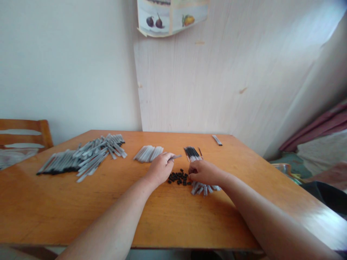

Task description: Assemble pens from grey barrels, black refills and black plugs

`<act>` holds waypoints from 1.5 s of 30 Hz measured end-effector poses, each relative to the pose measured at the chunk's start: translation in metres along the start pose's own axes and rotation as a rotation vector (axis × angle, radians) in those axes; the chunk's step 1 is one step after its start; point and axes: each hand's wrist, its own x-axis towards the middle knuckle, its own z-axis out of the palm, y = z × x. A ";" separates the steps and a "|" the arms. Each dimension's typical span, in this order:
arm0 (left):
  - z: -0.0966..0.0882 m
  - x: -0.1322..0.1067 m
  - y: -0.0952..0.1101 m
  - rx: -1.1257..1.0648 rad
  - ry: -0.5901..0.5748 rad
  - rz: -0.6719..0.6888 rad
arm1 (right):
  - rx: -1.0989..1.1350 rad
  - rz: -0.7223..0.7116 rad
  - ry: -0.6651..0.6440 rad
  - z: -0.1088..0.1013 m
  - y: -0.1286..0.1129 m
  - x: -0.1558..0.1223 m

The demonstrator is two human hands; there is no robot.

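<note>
The left hand (159, 168) has its fingers pinching a slim grey tube (175, 157), straight and narrow, its tip pointing to the right. The right hand (204, 171) reaches down with its fingers bunched at the edge of a scatter of small black pieces (178, 177), short and stubby like little cylinders (whether one is between the fingertips, I cannot tell). These pieces lie between and just below the two hands.

Under the right wrist, pale tubes (205, 190) fan out in a loose clump. Beyond that hand lies a neat row of thin dark rods (192, 151) with paler near ends. Past the left hand rests a flat bundle of whitish, cloudy tubes (148, 154), and farther left spreads a large, untidy heap of translucent sleeves (93, 153), some black-ended.

The tabletop (130, 216) is orange-brown wood, smooth and glossy towards the right. Behind it stands a pale wall (81, 72), with a curling fruit poster (173, 18) above; a wooden chair (45, 133) stands at left.
</note>
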 end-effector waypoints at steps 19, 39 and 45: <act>-0.001 -0.002 0.004 0.023 -0.052 0.041 | 0.610 0.037 0.344 -0.007 0.002 0.003; 0.000 -0.003 0.007 0.042 -0.096 0.056 | 0.754 0.019 0.344 0.003 -0.004 0.008; 0.001 -0.003 0.006 0.051 -0.101 0.063 | 0.684 0.017 0.355 0.005 -0.003 0.008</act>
